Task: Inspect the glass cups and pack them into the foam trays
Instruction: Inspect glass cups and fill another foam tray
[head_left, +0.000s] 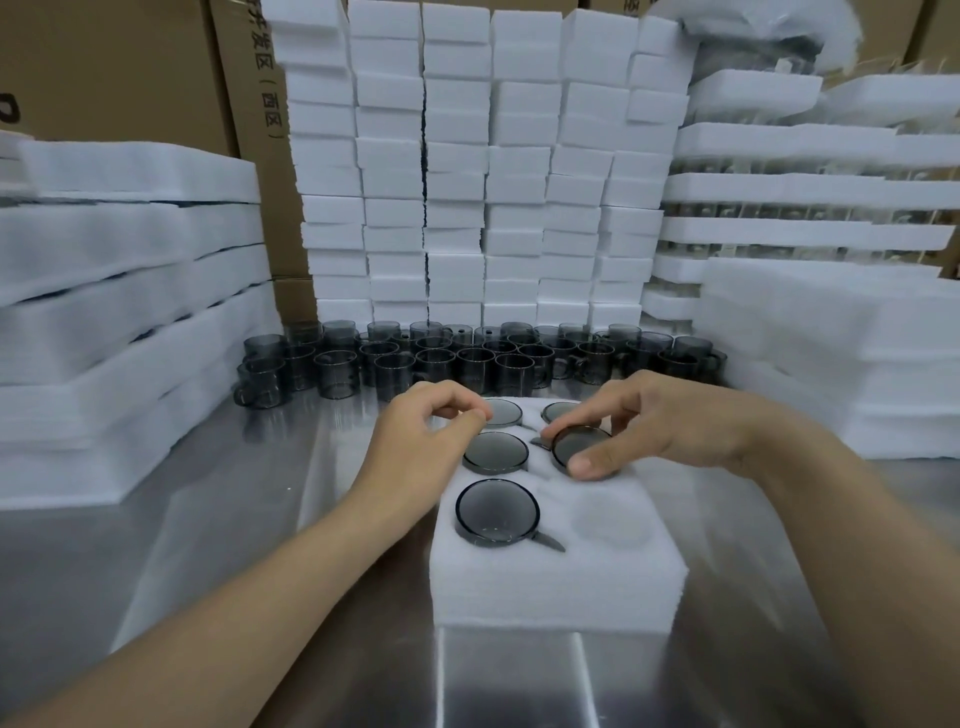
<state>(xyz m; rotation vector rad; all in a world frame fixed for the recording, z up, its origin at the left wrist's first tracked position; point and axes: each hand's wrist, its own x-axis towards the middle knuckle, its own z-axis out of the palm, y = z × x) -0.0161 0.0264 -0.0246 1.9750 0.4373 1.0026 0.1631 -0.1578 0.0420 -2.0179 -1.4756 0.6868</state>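
Note:
A white foam tray (550, 587) lies on the steel table in front of me. Several smoky grey glass cups sit upside down in its pockets: one near the front left (497, 512), one in the middle left (495, 451), two at the back. My right hand (654, 421) grips the middle right cup (579, 444) by its base with thumb and fingers as it sits in its pocket. My left hand (428, 434) hovers with curled fingers over the back left cup (503, 411); whether it touches is unclear. The front right pocket (613, 525) is empty.
Rows of loose grey cups (467, 358) stand at the back of the table. Behind them rise stacks of foam blocks (467, 182). Foam tray stacks (119, 312) flank the left and foam stacks (831, 312) the right. Cardboard boxes (104, 67) stand behind.

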